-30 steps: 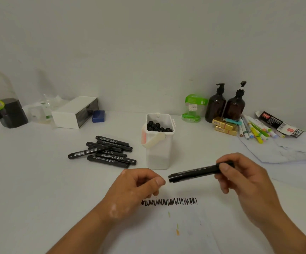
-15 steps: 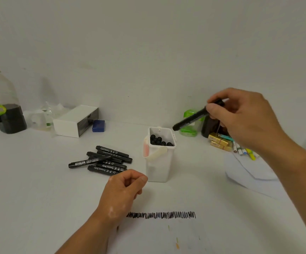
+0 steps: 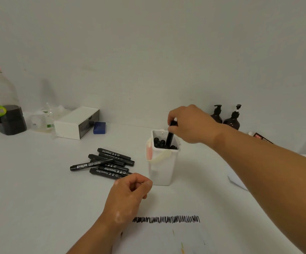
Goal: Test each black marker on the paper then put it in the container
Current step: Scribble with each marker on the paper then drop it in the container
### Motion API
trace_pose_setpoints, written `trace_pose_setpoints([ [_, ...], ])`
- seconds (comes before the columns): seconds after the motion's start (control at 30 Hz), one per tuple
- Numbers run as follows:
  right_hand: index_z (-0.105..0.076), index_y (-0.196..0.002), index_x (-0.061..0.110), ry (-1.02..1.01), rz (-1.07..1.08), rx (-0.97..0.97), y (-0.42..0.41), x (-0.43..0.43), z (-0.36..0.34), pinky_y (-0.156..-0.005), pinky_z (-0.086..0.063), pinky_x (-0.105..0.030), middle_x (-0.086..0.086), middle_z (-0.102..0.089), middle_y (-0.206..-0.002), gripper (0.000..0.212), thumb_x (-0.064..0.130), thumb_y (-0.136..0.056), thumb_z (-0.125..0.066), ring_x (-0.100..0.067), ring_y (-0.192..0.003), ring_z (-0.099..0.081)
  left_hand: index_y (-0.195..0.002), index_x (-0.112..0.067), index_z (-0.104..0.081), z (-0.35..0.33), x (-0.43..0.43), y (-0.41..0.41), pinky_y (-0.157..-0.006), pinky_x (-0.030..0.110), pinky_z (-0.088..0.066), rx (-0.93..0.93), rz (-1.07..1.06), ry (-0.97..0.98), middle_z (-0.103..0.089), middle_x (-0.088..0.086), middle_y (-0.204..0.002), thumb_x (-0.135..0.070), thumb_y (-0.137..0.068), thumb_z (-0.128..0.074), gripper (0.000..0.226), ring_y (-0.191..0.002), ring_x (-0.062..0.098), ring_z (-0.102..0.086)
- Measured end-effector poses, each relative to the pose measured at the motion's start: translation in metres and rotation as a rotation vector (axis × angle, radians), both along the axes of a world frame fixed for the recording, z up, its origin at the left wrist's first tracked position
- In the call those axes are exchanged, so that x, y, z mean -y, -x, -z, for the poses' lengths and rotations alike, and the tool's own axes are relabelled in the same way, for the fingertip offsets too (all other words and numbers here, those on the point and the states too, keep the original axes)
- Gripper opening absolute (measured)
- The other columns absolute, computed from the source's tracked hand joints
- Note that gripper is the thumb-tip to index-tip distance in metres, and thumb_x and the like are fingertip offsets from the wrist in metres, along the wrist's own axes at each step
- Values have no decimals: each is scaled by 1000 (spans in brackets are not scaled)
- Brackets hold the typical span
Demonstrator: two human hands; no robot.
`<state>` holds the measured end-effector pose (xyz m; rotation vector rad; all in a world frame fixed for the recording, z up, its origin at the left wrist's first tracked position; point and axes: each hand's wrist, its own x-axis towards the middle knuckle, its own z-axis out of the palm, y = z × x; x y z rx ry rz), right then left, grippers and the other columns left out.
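— Dropping in now? The black marker (image 3: 169,138) stands half inside the container (image 3: 162,171), its top pinched by the right hand (image 3: 190,123).
— Likely. Next: let go; the left hand (image 3: 128,193), loosely curled and empty before the container, takes one from the pile (image 3: 110,163) at its left.

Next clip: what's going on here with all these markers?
A person's right hand grips a black marker upright, its lower end already inside the white container, which holds several others. The left hand rests loosely curled, holding nothing, beside the black scribble on the paper. A pile of markers lies left of the container, not yet put in.
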<state>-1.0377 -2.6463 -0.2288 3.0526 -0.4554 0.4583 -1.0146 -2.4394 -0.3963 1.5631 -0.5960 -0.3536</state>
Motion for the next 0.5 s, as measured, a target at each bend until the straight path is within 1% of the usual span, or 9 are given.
trace_pose_setpoints([
  [0.1, -74, -100, 29, -13, -34, -113, -7, 0, 6, -70, -55, -30, 3, -71, -96, 11, 29, -92, -66, -15, -78, -61, -76, -31, -74, 0, 1, 0, -55, 13, -43, 2, 3, -5, -61, -7, -56, -25, -88, -71, 13, -53, -1, -55],
  [0.17, -75, -107, 29, -6, -39, -187, -10, -1, 10, -73, -55, -30, 6, -70, -93, 19, 24, -94, -63, -14, -77, -59, -76, -31, -74, 0, 1, 0, -55, 12, -42, 3, 3, -5, -61, -7, -57, -25, -88, -72, 13, -53, -1, -55],
  [0.23, -74, -113, 29, 7, -37, -270, -13, -2, 13, -78, -56, -31, 5, -68, -95, 27, 18, -94, -58, -17, -83, -60, -76, -31, -74, -1, 1, 0, -55, 13, -42, 3, 4, -4, -61, -6, -57, -26, -88, -72, 13, -53, -1, -55],
  [0.27, -74, -114, 29, 16, -38, -305, -14, -3, 14, -77, -55, -31, 4, -68, -97, 30, 17, -94, -56, -18, -86, -59, -76, -30, -74, -1, 1, 1, -56, 13, -42, 2, 5, -2, -61, -6, -57, -26, -88, -72, 13, -53, -1, -55],
  [0.33, -75, -111, 28, 37, -44, -363, -16, -5, 15, -71, -50, -30, 4, -70, -96, 31, 15, -92, -53, -20, -87, -60, -76, -30, -74, -1, 1, 1, -56, 13, -43, 2, 8, 0, -60, -7, -57, -25, -88, -71, 13, -54, -1, -55],
  [0.4, -76, -104, 23, 58, -46, -401, -16, -7, 14, -70, -50, -31, -1, -73, -97, 29, 14, -92, -51, -24, -89, -63, -77, -30, -74, 0, 1, 0, -56, 13, -43, 8, 10, -5, -60, -7, -57, -25, -88, -71, 13, -54, -1, -55],
  [0.5, -76, -103, 15, 68, -44, -434, -16, -8, 13, -76, -52, -34, -7, -75, -101, 31, 12, -93, -47, -28, -96, -65, -76, -29, -74, 0, 1, 0, -56, 13, -43, 12, 11, -6, -60, -6, -57, -25, -88, -71, 13, -54, -1, -55],
])
